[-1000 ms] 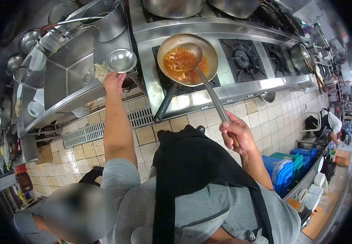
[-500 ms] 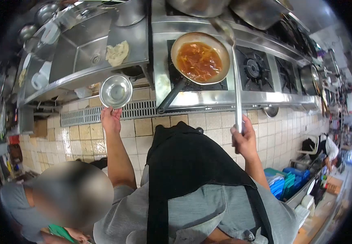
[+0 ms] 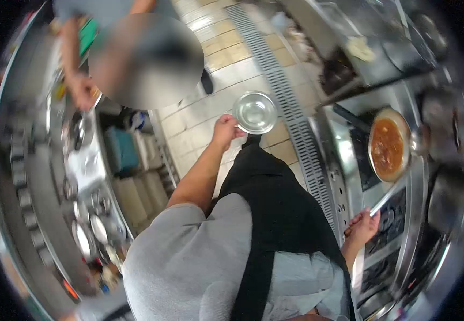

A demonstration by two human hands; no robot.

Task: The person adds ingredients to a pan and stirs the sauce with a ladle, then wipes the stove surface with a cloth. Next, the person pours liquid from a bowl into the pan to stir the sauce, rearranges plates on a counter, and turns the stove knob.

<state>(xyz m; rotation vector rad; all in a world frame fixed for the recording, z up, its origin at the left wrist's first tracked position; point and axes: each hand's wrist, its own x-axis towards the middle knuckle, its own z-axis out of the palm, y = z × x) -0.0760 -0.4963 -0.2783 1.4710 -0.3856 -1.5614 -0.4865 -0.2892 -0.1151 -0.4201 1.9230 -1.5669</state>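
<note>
The left hand (image 3: 228,132) is pinching the metal bowl (image 3: 254,112) at its rim, fingers closed, over the tiled floor (image 3: 193,127); a slipping grip could be sending it down. The right hand (image 3: 362,227) is gripping the ladle (image 3: 386,198) tightly by its handle. Beyond, the pan (image 3: 391,114) is sitting on the stove (image 3: 356,140), holding sauce (image 3: 388,145); a ladle knock could be causing splashes

Shiny round bowl (image 3: 255,126), long-handled ladle (image 3: 390,197), slanted

Pale tiled floor (image 3: 229,75) (glossy in patches), 1 long slotted drain grate (image 3: 276,79) across it.
</note>
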